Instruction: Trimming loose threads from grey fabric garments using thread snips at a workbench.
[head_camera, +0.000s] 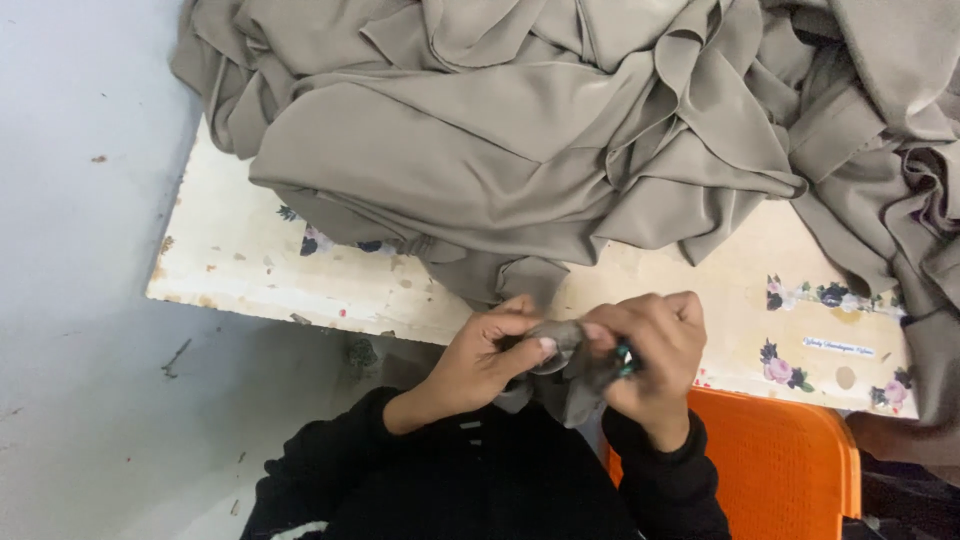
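Taupe cloth strip (565, 365) pinched in both hands' fingers, left hand (480, 360) and right hand (655, 350), at the tabletop's (250, 260) near edge.

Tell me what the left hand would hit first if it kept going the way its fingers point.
The left hand points rightward at the small cloth piece it pinches; just beyond is the right hand, holding the same piece. Depth is unclear.

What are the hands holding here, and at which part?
Both the left hand and right hand pinch a bunched edge of the taupe fabric; the right also holds something small and teal, unidentifiable.
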